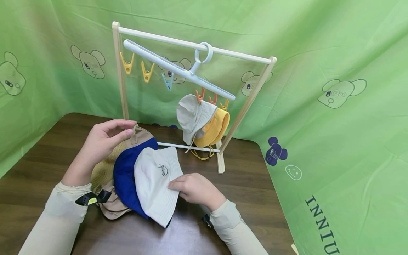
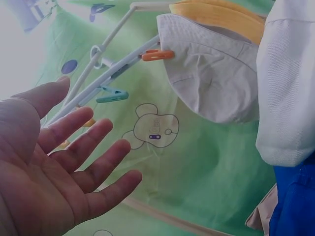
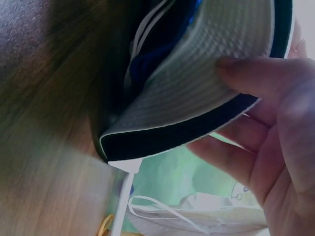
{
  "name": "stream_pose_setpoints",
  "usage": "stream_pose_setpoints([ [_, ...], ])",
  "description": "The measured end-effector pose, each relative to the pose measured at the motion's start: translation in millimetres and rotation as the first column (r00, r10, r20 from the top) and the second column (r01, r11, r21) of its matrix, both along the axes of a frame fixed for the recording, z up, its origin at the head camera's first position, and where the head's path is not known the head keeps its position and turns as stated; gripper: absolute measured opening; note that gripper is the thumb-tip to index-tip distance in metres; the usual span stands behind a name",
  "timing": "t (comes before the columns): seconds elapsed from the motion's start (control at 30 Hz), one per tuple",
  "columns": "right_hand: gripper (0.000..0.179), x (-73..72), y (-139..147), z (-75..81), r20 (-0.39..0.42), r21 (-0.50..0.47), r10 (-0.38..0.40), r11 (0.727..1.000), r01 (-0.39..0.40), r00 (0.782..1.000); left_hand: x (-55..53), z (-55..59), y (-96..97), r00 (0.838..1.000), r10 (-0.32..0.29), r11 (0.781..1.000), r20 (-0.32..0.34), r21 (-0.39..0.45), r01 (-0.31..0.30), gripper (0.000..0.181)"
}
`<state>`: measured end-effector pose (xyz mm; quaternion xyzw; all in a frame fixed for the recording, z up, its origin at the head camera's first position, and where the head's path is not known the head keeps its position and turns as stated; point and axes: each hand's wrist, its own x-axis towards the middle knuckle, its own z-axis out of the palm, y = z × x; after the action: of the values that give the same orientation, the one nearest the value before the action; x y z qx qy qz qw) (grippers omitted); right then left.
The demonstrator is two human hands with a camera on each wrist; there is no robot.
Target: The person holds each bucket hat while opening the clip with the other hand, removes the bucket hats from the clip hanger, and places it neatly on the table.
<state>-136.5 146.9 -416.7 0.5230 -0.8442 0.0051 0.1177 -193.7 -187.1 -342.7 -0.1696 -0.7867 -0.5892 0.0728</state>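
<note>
A white bucket hat [image 1: 156, 177] with a small black print lies tilted at the front of a hat pile. My right hand [image 1: 197, 191] pinches its brim between thumb and fingers; the right wrist view shows the stitched brim [image 3: 197, 93] and a dark layer along its edge. Behind the white hat is a blue hat [image 1: 125, 177], then a tan straw-like hat [image 1: 102, 171] and beige cloth [image 1: 114, 205]. My left hand [image 1: 102, 141] is raised beside the pile's top, close to a beige hat [image 1: 141, 136]. In the left wrist view its fingers are spread and hold nothing.
A wooden rack [image 1: 121, 78] stands at the back with a pale blue hanger [image 1: 178, 69] on its bar. Orange clips [image 1: 200, 95] hold a grey-white hat [image 1: 191, 117]; a yellow hat [image 1: 215, 129] hangs beside it. Yellow clips [image 1: 147, 72] and a blue clip [image 1: 168, 81] hang leftward.
</note>
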Motion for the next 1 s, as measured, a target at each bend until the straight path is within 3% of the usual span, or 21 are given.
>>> stream_pose_setpoints([
  [0.27,0.038,3.4,0.7,-0.5,0.1,0.061,-0.067,0.996,0.061,0.993,-0.6,0.6,-0.1,1.0,-0.014,1.0,0.026,-0.027,0.014,0.031],
  [0.7,0.035,3.8,-1.3,-5.5,0.188,0.135,-0.122,0.986,0.098,0.974,-3.4,0.4,3.8,0.999,-0.037,0.998,0.027,-0.056,0.039,0.03],
  [1.0,0.038,6.2,1.5,-5.4,0.249,0.177,-0.161,0.977,0.119,0.955,1.1,-2.4,6.9,0.998,-0.057,0.997,0.029,-0.054,0.059,0.029],
])
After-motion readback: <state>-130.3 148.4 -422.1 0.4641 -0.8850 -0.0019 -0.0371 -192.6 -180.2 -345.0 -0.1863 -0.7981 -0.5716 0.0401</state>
